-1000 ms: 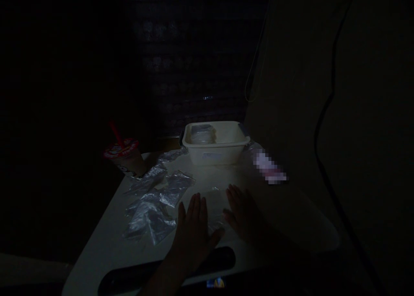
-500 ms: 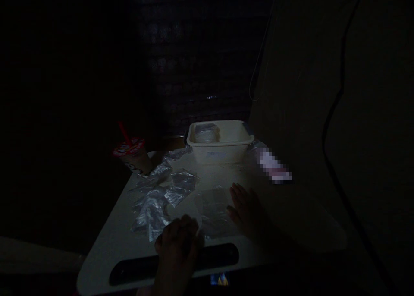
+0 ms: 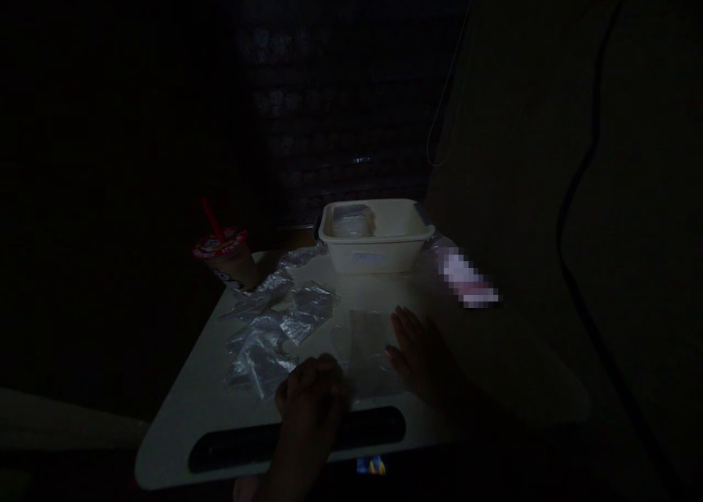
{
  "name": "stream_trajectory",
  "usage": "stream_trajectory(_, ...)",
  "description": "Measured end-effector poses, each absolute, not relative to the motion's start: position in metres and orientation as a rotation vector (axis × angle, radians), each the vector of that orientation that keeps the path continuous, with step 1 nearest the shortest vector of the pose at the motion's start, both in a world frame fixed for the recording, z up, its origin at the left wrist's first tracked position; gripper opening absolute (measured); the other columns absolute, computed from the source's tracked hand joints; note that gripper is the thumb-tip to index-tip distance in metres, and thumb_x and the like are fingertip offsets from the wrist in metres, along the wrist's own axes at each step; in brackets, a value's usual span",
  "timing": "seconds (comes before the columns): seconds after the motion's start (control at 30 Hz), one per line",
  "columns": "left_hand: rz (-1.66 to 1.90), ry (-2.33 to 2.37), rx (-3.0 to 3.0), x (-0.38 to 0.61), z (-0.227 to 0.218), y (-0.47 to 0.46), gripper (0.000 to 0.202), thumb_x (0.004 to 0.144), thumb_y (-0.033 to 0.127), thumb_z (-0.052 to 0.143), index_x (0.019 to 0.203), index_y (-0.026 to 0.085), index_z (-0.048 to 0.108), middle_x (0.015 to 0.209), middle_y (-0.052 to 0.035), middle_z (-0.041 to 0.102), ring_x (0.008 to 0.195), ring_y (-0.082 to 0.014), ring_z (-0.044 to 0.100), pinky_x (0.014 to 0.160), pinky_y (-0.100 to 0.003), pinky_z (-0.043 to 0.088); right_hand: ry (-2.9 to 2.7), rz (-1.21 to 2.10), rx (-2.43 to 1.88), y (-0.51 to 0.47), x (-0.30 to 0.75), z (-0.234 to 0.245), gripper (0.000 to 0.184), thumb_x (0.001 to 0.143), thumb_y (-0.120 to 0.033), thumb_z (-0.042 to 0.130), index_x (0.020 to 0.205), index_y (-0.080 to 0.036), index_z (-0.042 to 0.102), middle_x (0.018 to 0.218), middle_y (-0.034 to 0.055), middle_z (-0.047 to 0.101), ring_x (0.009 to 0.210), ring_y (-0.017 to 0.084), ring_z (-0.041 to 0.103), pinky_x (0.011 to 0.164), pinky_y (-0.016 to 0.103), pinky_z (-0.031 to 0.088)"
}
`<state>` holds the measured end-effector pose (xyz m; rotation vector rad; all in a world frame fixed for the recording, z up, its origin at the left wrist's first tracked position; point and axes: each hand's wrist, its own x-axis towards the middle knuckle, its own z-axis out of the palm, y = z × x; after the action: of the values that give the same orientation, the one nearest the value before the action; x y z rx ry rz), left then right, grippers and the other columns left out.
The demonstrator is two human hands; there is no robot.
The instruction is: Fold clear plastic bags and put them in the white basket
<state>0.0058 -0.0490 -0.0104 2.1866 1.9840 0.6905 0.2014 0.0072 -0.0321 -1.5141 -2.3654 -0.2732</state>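
A clear plastic bag point(image 3: 373, 348) lies flat on the white table point(image 3: 181, 407) between my hands. My left hand point(image 3: 310, 392) is closed at the bag's lower left edge, fingers curled; the pinched part is mostly hidden and dim. My right hand point(image 3: 420, 352) rests with fingers stretched out along the bag's right side. Left of the bag, several crumpled clear plastic bags point(image 3: 261, 356) are spread out, nearest to my left hand.
Behind the bag stands a white plastic basin point(image 3: 378, 257) holding a clear plastic bundle point(image 3: 351, 222). A drink cup point(image 3: 236, 264) with red lid and straw stands at the left edge. A blurred pinkish item point(image 3: 469, 279) lies right. A black slot point(image 3: 236, 443) lines the front.
The bag's left side looks smoother and its visible outline has shifted. My left hand has moved slightly right and up; my right hand stays in place. The view has tilted a little.
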Motion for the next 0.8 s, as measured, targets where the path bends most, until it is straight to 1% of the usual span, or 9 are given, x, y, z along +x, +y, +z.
stream_trajectory(0.2, 0.661, 1.956, 2.290, 0.001, -0.014, -0.048, 0.022, 0.070, 0.026, 0.043, 0.080, 0.025, 0.062, 0.101, -0.0024, 0.058, 0.095, -0.0228, 0.048, 0.077, -0.041, 0.038, -2.403, -0.300, -1.459, 0.010, 0.205, -0.034, 0.048, 0.081, -0.037, 0.028, 0.117, -0.007, 0.040, 0.123, 0.0152, 0.039, 0.114, 0.025, 0.033, 0.089, 0.046, 0.025)
stream_trajectory(0.27, 0.684, 1.921, 2.296, -0.002, -0.012, -0.048, 0.023, 0.072, 0.026, 0.042, 0.082, 0.023, 0.062, 0.102, -0.0036, 0.057, 0.097, -0.0227, 0.047, 0.079, -0.041, 0.038, -2.401, -0.301, -1.478, 0.009, 0.205, -0.033, 0.048, 0.082, -0.036, 0.027, 0.117, -0.006, 0.041, 0.123, 0.0152, 0.039, 0.114, 0.025, 0.033, 0.090, 0.046, 0.024)
stream_trajectory(0.33, 0.714, 1.915, 2.292, -0.005, -0.007, -0.047, 0.027, 0.074, 0.026, 0.038, 0.091, 0.023, 0.060, 0.106, -0.0046, 0.056, 0.100, -0.0228, 0.046, 0.081, -0.043, 0.037, -2.395, -0.305, -1.485, 0.008, 0.204, -0.032, 0.048, 0.082, -0.036, 0.027, 0.116, -0.006, 0.042, 0.122, 0.0154, 0.040, 0.113, 0.025, 0.033, 0.090, 0.045, 0.024)
stream_trajectory(0.43, 0.723, 1.827, 2.331, 0.001, 0.003, -0.041, 0.034, 0.078, 0.024, 0.033, 0.108, 0.021, 0.050, 0.114, -0.0055, 0.051, 0.105, -0.0217, 0.043, 0.084, -0.044, 0.037, -2.382, -0.322, -1.474, 0.007, 0.203, -0.031, 0.047, 0.082, -0.035, 0.028, 0.115, -0.005, 0.043, 0.122, 0.0156, 0.041, 0.113, 0.025, 0.033, 0.090, 0.045, 0.024)
stream_trajectory(0.53, 0.716, 1.595, 2.402, 0.022, 0.006, -0.031, 0.039, 0.079, 0.018, 0.030, 0.116, 0.014, 0.041, 0.120, -0.0093, 0.045, 0.110, -0.0183, 0.040, 0.089, -0.037, 0.037, -2.372, -0.324, -1.488, 0.007, 0.202, -0.031, 0.047, 0.082, -0.035, 0.028, 0.115, -0.005, 0.043, 0.122, 0.0158, 0.041, 0.113, 0.025, 0.033, 0.091, 0.045, 0.024)
stream_trajectory(0.6, 0.643, 1.559, 2.458, 0.039, 0.003, -0.024, 0.042, 0.078, 0.015, 0.029, 0.119, 0.008, 0.035, 0.124, -0.0137, 0.039, 0.114, -0.0196, 0.034, 0.091, -0.038, 0.036, -2.381, -0.317, -1.493, 0.007, 0.202, -0.030, 0.047, 0.082, -0.035, 0.028, 0.115, -0.005, 0.043, 0.122, 0.0156, 0.041, 0.113, 0.025, 0.034, 0.090, 0.045, 0.024)
stream_trajectory(0.7, 0.399, 1.582, 2.575, 0.055, -0.005, -0.019, 0.043, 0.076, 0.008, 0.028, 0.118, 0.003, 0.035, 0.125, -0.0189, 0.036, 0.116, -0.0235, 0.030, 0.092, -0.040, 0.034, -2.388, -0.310, -1.496, 0.007, 0.202, -0.029, 0.047, 0.082, -0.035, 0.027, 0.115, -0.006, 0.043, 0.122, 0.0149, 0.042, 0.113, 0.024, 0.033, 0.090, 0.044, 0.024)
stream_trajectory(0.77, 0.259, 1.652, 2.615, 0.057, -0.008, -0.018, 0.042, 0.077, 0.010, 0.029, 0.117, 0.001, 0.036, 0.125, -0.0202, 0.035, 0.117, -0.0260, 0.029, 0.093, -0.042, 0.031, -2.394, -0.296, -1.498, 0.006, 0.201, -0.028, 0.047, 0.082, -0.036, 0.026, 0.115, -0.007, 0.042, 0.123, 0.0144, 0.040, 0.114, 0.024, 0.032, 0.090, 0.044, 0.024)
stream_trajectory(0.8, 0.224, 1.694, 2.629, 0.055, -0.009, -0.018, 0.042, 0.079, 0.015, 0.030, 0.117, 0.000, 0.036, 0.125, -0.0203, 0.034, 0.117, -0.0269, 0.028, 0.093, -0.043, 0.030, -2.398, -0.286, -1.497, 0.006, 0.202, -0.028, 0.047, 0.082, -0.036, 0.026, 0.116, -0.007, 0.042, 0.123, 0.0142, 0.040, 0.114, 0.024, 0.032, 0.090, 0.044, 0.024)
